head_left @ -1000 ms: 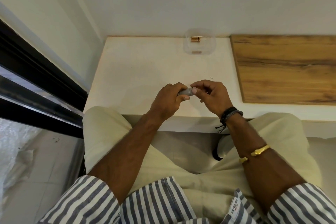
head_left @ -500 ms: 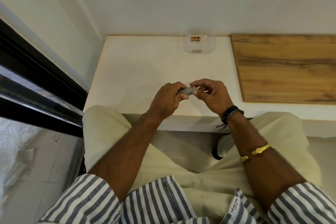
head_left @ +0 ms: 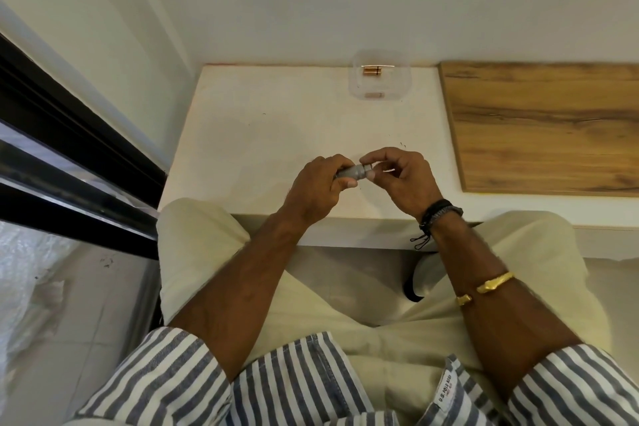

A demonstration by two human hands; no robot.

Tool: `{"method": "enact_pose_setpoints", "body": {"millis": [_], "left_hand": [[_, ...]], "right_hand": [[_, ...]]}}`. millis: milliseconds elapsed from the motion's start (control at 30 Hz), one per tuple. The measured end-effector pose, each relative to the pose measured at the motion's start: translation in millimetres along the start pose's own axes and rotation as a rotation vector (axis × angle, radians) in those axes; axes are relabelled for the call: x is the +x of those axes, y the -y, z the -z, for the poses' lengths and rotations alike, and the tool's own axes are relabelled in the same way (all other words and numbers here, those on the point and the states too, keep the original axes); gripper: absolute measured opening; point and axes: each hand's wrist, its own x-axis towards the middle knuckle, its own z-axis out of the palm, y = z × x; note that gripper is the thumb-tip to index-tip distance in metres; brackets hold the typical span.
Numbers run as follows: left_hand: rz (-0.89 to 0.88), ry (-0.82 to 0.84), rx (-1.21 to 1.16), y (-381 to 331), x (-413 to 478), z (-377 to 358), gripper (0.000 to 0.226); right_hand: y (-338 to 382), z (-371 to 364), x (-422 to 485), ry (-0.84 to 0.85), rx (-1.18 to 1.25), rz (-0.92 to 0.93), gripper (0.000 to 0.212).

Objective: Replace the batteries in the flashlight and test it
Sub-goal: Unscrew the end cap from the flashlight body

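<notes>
A small grey metal flashlight (head_left: pixel 352 172) lies level between both hands above the near part of the white table (head_left: pixel 262 135). My left hand (head_left: pixel 316 188) wraps its body, hiding most of it. My right hand (head_left: pixel 401 178) pinches the flashlight's right end between thumb and forefinger. At the table's far edge a clear plastic box (head_left: pixel 397 79) holds copper-coloured batteries (head_left: pixel 371 71).
A wooden board (head_left: pixel 546 128) covers the table's right part. A white wall rises behind the table. A dark window frame (head_left: pixel 69 149) runs along the left. My knees in pale trousers sit under the table's near edge.
My right thumb and forefinger have shifted slightly on the flashlight's right end. Both hands stay in the same place above the table.
</notes>
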Motion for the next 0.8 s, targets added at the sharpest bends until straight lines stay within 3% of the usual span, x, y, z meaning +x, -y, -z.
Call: {"method": "enact_pose_setpoints", "body": {"millis": [100,200,300,433,667,800], "left_hand": [[0.004,0.008,0.01,1.5,-0.4,0.2,0.023],[0.002,0.012,0.004,0.1,-0.8,-0.7,0.023],[-0.006,0.008,0.007,-1.2,-1.4,-0.8,0.024],[-0.007,0.033,0.017,-1.8,-1.6,-0.8,0.023],[0.004,0.027,0.004,-3.4,-0.9,0.8,0.022],[0.016,0.04,0.017,-4.6,-1.4,0.9,0.021]], "right_hand": [[1.1,0.8,-1.1,0.026,0.029,0.028,0.029],[1.8,3.0,0.1,0.035,0.096,-0.056,0.043],[2.2,0.7,0.0,0.018,0.062,-0.137,0.03],[-0.8,-1.4,-0.5,-0.003,-0.004,-0.092,0.013],[2.6,2.8,-1.9,0.016,0.007,0.013,0.021],[4.2,4.5,-1.9,0.036,0.039,0.007,0.04]]}}
